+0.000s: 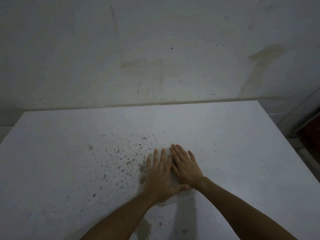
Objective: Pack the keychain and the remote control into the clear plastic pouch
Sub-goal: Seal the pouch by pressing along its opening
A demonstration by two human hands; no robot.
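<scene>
Both my hands lie flat, palms down, side by side on a pale, faintly see-through pouch (174, 183) on the white table (69, 153). My left hand (160, 175) covers its left half, fingers spread forward. My right hand (184, 164) presses its right half, fingers together and angled left. A dark shape shows between the hands under the plastic; I cannot tell what it is. The pouch's near edge pokes out below the wrists. No keychain or remote control shows in the open.
The table has a patch of dark speckles (121, 158) left of the hands. A stained wall (155, 58) rises right behind the far edge. Something dark red (311, 134) stands beyond the table's right edge.
</scene>
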